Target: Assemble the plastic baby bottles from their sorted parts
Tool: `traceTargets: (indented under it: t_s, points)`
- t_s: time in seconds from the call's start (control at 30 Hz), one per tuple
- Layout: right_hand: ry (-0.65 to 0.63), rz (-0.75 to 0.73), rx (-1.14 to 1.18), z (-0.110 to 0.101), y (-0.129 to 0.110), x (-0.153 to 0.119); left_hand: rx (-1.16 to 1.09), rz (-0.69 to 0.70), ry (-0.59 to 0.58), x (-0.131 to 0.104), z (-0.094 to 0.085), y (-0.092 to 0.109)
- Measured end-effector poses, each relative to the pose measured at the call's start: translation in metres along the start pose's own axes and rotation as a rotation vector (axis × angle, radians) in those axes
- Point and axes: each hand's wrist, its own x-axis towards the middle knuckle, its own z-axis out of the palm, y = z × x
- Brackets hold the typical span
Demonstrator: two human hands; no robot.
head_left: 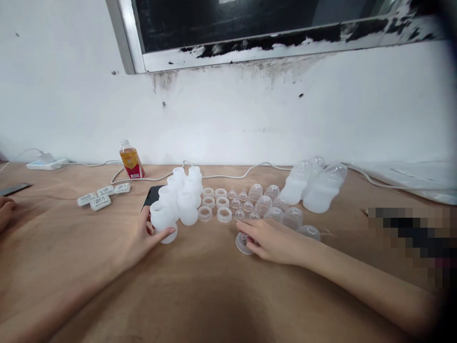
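Note:
My left hand grips a frosted white baby bottle, thumb in front and fingers at its left side. The bottle stands upright at the near end of two rows of similar bottles. My right hand has its fingers closed over a translucent bottle collar on the table, with what looks like a nipple in it, partly hidden by the fingers. Between the hands lie white collar rings, clear nipples and clear dome caps, all in rows.
Capped bottles stand at the back right. A drink bottle, small white packs and a phone lie or stand to the left. A white cable runs along the wall. Another person's hand rests at the far left.

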Motion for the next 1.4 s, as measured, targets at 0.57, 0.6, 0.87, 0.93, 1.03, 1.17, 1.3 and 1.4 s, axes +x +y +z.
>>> traceTargets:
  t_s: [0.57,0.6,0.87,0.93,1.03,1.17,1.3,1.4]
  points:
    - [0.125,0.120,0.031,0.027,-0.010,0.004,0.185,0.572,0.460,-0.005,-0.001,0.034]
    - [0.138,0.130,0.062,0.028,-0.011,0.005,0.194,0.663,0.332,-0.011,0.004,0.047]
    - [0.217,0.221,0.384,0.034,-0.007,0.007,0.373,0.534,-0.375,-0.011,0.083,0.117]
    - [0.209,0.225,0.443,0.031,-0.005,0.006,0.395,0.525,-0.374,-0.006,0.086,0.116]
    - [0.143,0.262,0.566,0.025,-0.003,0.004,0.449,0.512,-0.394,-0.001,0.080,0.109]
    - [0.154,0.361,0.427,0.023,-0.002,0.001,0.562,0.533,-0.389,0.002,0.076,0.103]
    - [0.180,0.381,0.215,0.031,0.001,-0.001,0.706,0.717,-0.294,0.001,0.082,0.101]
    - [0.187,0.381,0.206,0.038,0.004,0.001,0.740,0.748,-0.222,-0.001,0.088,0.097]
